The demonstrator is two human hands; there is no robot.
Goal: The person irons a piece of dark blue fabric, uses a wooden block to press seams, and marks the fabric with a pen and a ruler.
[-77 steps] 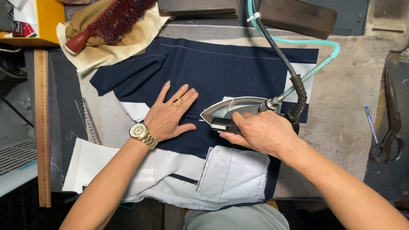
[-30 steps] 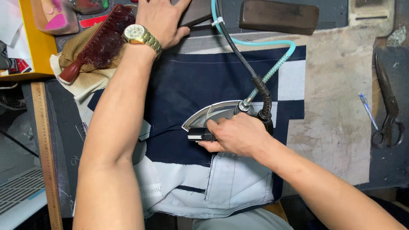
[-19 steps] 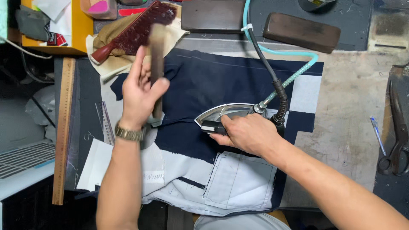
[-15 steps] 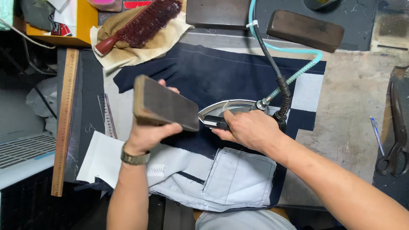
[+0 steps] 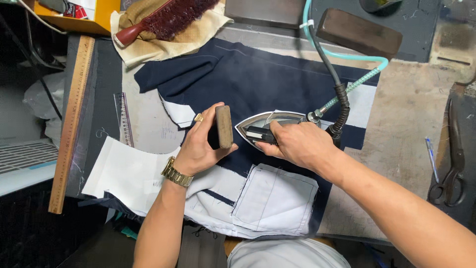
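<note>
A dark navy garment piece point(image 5: 258, 84) with white lining point(image 5: 275, 201) lies spread on the worktable. My right hand point(image 5: 295, 144) grips the handle of a steam iron point(image 5: 258, 125) that rests on the navy cloth. My left hand point(image 5: 201, 146), with a gold watch and a ring, holds a dark wooden block point(image 5: 223, 126) on edge on the cloth just left of the iron's tip. A black hose and a turquoise cord point(image 5: 337, 74) run from the iron's rear toward the back of the table.
A second wooden block point(image 5: 359, 32) lies at the back right. A red-bristled brush point(image 5: 163, 17) rests on beige cloth at the back left. A long wooden ruler point(image 5: 72, 119) lies along the left edge; scissors point(image 5: 451, 149) and a pen point(image 5: 430, 156) lie at the right.
My left hand left the cloth, reached to the back of the table, and came back with a wooden block, now set beside the iron's tip. My right hand stayed on the iron.
</note>
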